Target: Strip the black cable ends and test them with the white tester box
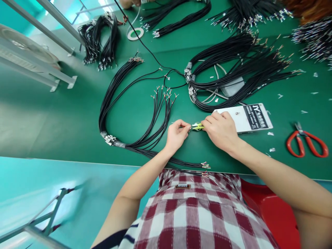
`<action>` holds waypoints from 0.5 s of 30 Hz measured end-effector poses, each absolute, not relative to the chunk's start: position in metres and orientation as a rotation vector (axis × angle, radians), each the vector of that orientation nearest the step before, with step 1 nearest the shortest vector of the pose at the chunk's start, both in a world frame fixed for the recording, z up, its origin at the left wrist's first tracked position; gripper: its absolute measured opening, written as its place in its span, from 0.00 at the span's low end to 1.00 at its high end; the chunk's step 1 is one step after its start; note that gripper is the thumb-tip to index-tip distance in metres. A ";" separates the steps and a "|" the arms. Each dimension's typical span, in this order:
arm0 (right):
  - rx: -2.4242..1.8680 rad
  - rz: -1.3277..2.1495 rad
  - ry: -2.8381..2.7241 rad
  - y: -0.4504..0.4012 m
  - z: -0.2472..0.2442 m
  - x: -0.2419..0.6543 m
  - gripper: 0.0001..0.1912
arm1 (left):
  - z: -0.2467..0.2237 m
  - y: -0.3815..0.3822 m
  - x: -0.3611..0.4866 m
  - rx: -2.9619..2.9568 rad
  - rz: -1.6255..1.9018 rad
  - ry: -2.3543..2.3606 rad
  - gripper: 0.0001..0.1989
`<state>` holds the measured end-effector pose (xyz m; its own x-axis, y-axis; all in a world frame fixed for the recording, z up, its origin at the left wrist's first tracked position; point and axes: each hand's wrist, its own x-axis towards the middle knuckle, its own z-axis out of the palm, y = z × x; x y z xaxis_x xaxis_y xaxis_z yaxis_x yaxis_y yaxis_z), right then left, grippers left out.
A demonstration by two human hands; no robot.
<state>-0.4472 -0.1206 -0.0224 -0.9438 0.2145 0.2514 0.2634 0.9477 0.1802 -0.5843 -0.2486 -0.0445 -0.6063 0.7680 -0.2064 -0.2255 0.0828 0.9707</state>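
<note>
My left hand (pixel 178 136) is closed in a pinch on a thin wire, part of it hidden behind the fingers. Against its fingertips lies a small yellow-green tool (pixel 198 127) with a whitish part. My right hand (pixel 220 131) is wrapped round the other end of that tool, whose kind I cannot make out. Both hands meet just above the table, beside a white box (pixel 237 120) with a black "JY" label. Left of them, a bundle of black cables (pixel 103 107) curves round, its stripped ends fanned out near my left hand.
Red-handled cutters (pixel 302 140) lie at the right. Tied black cable bundles (pixel 220 86) spread beyond my hands, with more at the back. A roll of tape (pixel 135 34) lies at the far left. Metal frame bars (pixel 46 65) stand along the left side. Scraps litter the green table (pixel 77 128).
</note>
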 end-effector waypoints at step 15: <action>-0.406 -0.166 -2.947 -0.122 -0.010 -0.454 0.07 | -0.058 -0.239 -0.582 0.579 1.605 1.647 0.12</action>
